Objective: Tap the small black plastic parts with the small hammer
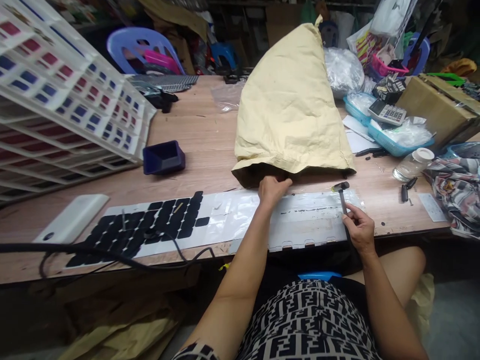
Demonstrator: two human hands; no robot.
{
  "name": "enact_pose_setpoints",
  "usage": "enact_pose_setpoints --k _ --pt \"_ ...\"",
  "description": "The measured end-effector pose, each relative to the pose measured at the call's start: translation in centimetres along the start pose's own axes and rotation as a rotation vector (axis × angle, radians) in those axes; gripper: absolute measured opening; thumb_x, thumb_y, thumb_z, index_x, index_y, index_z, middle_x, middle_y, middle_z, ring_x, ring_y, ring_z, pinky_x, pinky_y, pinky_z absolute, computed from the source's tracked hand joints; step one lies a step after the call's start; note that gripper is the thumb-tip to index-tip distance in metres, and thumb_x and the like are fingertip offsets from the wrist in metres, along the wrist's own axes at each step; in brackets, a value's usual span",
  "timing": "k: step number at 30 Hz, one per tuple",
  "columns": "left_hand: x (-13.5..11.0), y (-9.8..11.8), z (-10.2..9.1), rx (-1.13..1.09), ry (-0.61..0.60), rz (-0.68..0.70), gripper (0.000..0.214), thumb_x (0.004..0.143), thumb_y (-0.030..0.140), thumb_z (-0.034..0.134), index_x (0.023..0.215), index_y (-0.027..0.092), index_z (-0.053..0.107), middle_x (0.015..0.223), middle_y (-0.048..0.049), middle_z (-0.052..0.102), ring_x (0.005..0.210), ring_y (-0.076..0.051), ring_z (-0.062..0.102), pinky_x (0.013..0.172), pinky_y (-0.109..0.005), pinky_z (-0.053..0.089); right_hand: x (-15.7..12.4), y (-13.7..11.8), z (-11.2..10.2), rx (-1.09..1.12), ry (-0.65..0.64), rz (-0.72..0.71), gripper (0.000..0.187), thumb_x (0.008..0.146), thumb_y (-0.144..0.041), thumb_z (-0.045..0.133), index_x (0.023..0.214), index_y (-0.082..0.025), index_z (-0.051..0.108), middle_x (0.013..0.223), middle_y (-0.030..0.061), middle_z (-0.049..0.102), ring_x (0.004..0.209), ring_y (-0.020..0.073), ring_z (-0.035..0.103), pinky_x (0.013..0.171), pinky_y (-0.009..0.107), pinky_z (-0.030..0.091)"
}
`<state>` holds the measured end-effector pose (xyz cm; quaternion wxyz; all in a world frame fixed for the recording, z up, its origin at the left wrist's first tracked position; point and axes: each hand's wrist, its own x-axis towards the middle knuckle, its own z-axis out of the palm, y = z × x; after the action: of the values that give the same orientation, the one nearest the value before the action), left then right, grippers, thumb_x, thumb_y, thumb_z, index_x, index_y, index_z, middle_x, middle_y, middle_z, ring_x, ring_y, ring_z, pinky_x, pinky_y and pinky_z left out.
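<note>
A large tan paper bag (288, 100) lies on the table with its dark mouth toward me. My left hand (273, 190) is at that mouth, and the bag's edge and shadow hide most of its fingers. Whether it holds anything I cannot tell. To the right, my right hand (360, 227) is closed around the handle of a small hammer (342, 197). The hammer stands upright, its head level with the bag's front edge. Under both hands runs a white sheet (307, 225) with dark marks and a clear film over part of it.
Rows of black pieces (165, 220) cover the sheet's left part, with a black cable (112, 255) crossing in front. A dark blue tray (164, 157) and a tilted white crate (93, 110) stand left. Blue baskets (397, 142), a jar (412, 164) and a carton (435, 105) are right.
</note>
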<state>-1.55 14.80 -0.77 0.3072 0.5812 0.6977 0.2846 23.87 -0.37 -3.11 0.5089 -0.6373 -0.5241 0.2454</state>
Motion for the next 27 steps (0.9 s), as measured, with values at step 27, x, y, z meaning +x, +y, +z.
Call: enact_pose_setpoints --k 27 --pt "-4.5 -1.6 4.1 -0.054 -0.226 0.487 0.018 0.078 0.026 0.081 0.095 0.023 0.079 0.088 -0.0021 0.067 0.095 -0.021 0.061 0.086 -0.033 0.046 -2.2 -3.8 2.1 -0.315 -0.131 -0.356 0.037 0.086 -0.023 0.061 0.121 -0.020 0.073 0.074 0.0026 0.067 0.069 0.0192 0.061 0.068 0.035 0.056"
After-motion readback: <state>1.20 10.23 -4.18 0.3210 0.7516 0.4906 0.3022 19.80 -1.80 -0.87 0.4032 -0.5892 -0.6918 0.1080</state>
